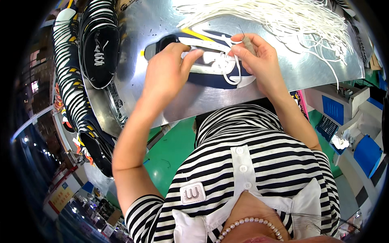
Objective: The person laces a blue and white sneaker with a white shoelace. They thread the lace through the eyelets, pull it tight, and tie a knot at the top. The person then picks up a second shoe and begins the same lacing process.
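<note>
A navy shoe (210, 80) with white trim and a yellow stripe lies on its side across the metal table, toe toward the right. White lace (223, 62) is threaded at its front and loops loosely over it. Above the shoe's opening is my left hand (168, 65), its thumb and fingers apart, with nothing visible between them. My right hand (259, 58) is closed around a thin awl-like tool (248, 45) with a tan handle, its metal point upward. The right thumb and fingertips are right beside the lace; whether they also pinch it, I cannot tell.
A big heap of loose white laces (279, 24) spreads over the far right of the metal table (133, 95). At the left stand long nested rows of shoes, black shoes (99, 56) nearer the table and navy ones (77, 93) beyond. Green floor (172, 150) shows below.
</note>
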